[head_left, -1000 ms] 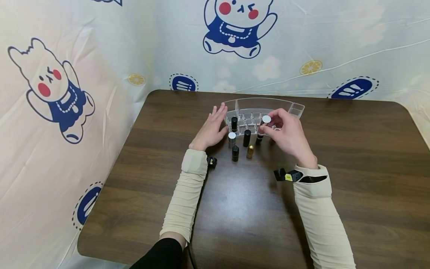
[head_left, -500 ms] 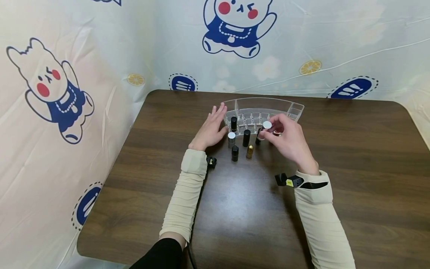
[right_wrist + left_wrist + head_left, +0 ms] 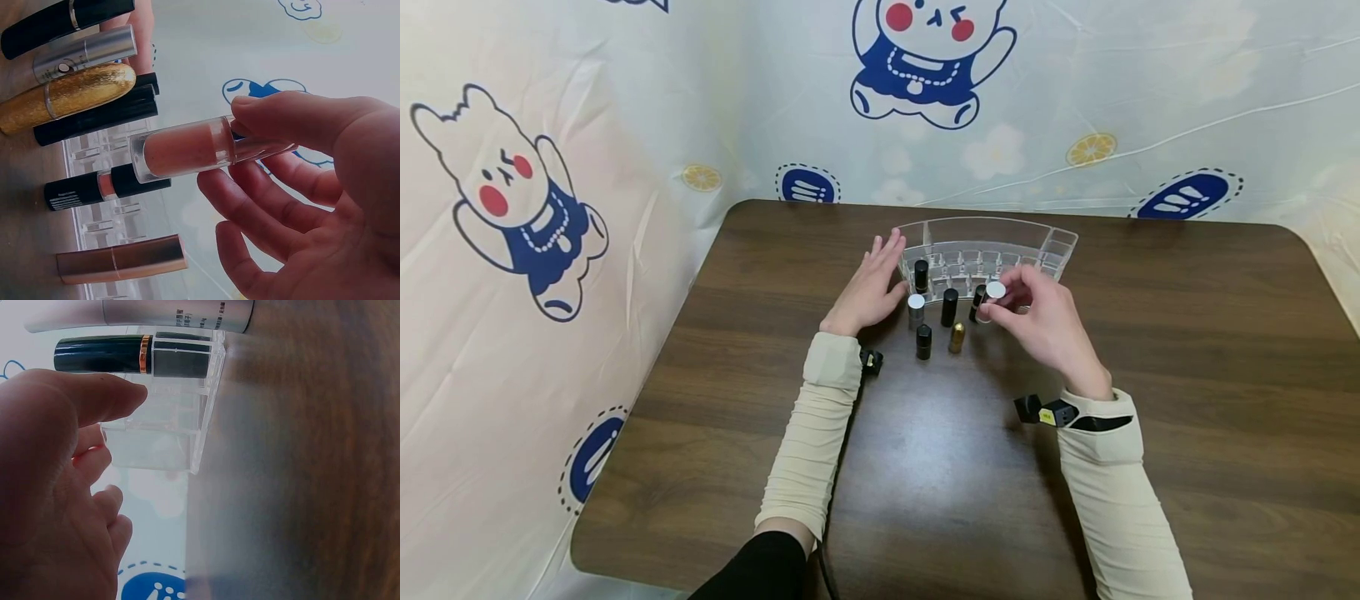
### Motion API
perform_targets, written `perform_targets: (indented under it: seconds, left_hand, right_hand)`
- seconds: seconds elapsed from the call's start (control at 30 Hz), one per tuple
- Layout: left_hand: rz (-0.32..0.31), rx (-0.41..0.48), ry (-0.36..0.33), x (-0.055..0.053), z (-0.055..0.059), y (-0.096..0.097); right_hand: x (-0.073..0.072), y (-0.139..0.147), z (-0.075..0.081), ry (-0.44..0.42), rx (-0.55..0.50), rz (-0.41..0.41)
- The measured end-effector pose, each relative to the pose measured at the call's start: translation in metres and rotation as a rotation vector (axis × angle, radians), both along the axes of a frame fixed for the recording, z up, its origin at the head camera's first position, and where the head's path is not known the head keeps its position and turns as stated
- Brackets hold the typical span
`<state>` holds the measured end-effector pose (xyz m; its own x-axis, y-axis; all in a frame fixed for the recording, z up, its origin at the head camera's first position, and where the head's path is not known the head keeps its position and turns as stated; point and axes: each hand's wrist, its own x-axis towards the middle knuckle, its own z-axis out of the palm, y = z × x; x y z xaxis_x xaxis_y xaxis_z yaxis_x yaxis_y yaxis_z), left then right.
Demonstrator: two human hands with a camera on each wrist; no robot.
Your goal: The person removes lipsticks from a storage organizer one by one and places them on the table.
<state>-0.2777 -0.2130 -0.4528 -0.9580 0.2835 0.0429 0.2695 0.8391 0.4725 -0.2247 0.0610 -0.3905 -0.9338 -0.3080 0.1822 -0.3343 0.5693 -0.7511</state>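
My right hand (image 3: 1045, 321) pinches a lip gloss tube (image 3: 181, 150) between thumb and fingers. Its clear body shows pink inside, and its silvery cap points up, just in front of the clear organizer (image 3: 985, 233). Fingers straight, my left hand (image 3: 868, 287) lies against the organizer's left end. Beside that thumb, a black lipstick (image 3: 100, 355) with a gold band stands in a slot. A black tube with a pink band (image 3: 75, 189) stands near the held gloss. Lower in the right wrist view is a rose-gold lipstick (image 3: 122, 257).
In front of the organizer stand a silver tube (image 3: 916, 312), a black tube (image 3: 949, 308), a black lipstick (image 3: 923, 342) and a gold lipstick (image 3: 957, 338). A brown wooden table (image 3: 940, 500) carries everything, with a printed curtain (image 3: 737, 83) behind.
My right hand has come slightly toward me with the lip gloss tube, away from the organizer's slots. The left hand has stayed in place.
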Motion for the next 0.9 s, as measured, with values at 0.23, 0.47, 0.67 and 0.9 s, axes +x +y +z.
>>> perform_targets:
  seconds: [0.23,0.47,0.67,0.9]
  left_hand:
    - [0.001,0.004,-0.002,0.000,0.000,0.000]
    - [0.002,0.007,0.000,0.000,0.000,0.000]
    - [0.003,0.003,-0.005,0.000,0.000,0.000]
    - [0.003,-0.002,-0.005,0.001,0.002,0.001]
  right_hand:
    - [0.001,0.001,-0.006,-0.006,0.009,0.003]
    - [0.002,0.002,-0.010,-0.041,0.031,0.008]
    - [0.001,0.002,-0.015,-0.057,0.037,0.021]
    - [0.001,0.001,-0.022,-0.058,0.042,0.032]
